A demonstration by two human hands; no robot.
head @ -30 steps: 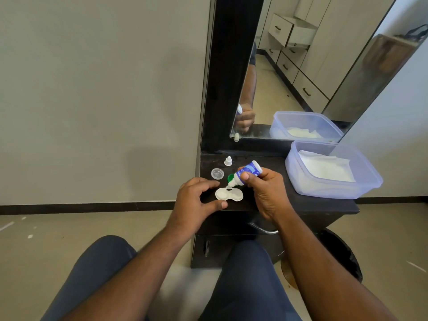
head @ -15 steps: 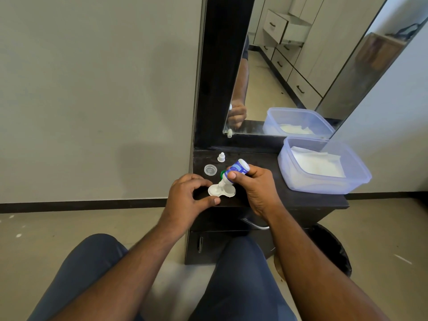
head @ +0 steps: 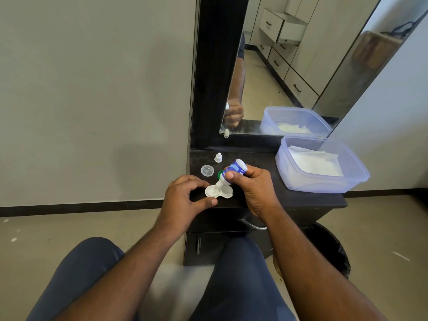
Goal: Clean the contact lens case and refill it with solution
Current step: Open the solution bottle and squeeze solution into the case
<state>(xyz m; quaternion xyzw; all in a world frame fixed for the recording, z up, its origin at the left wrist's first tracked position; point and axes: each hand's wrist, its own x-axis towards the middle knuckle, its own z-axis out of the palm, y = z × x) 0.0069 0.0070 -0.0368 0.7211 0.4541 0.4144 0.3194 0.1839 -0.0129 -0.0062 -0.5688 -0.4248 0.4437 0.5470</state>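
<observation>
The right hand (head: 252, 188) curls its thumb and fingers round a small white plastic solution bottle with a blue label (head: 234, 170), tipped steeply so its tapered nozzle points down at 7 o'clock into the case below. The left hand (head: 183, 201) arches over the near left end of that case, its forefinger and thumb curved and closing on the rim; whether they truly pinch it or only touch cannot be told.

The case itself is one white, smooth plastic contact lens case with two round wells joined in a figure-eight (head: 218, 192), lying flat near the front edge of the dark matte wooden dresser top (head: 266, 163). The nozzle tip sits over the left well, and both wells stand uncovered.

At 11 o'clock from the case lies one round, clear, ribbed screw cap (head: 207, 170), flat on the wood. Behind the bottle's neck, at 12 o'clock, peeks one green round cap (head: 220, 174), mostly hidden. Farther back at 12 o'clock stands one small white conical bottle cap (head: 218, 157), upright.

At 2 o'clock, well apart, sits one translucent bluish rectangular plastic tub (head: 301, 181) with rounded corners, holding soft white folded tissue (head: 312, 163). Behind, one black-framed mirror (head: 301, 66) reflects the tub and a hand.
</observation>
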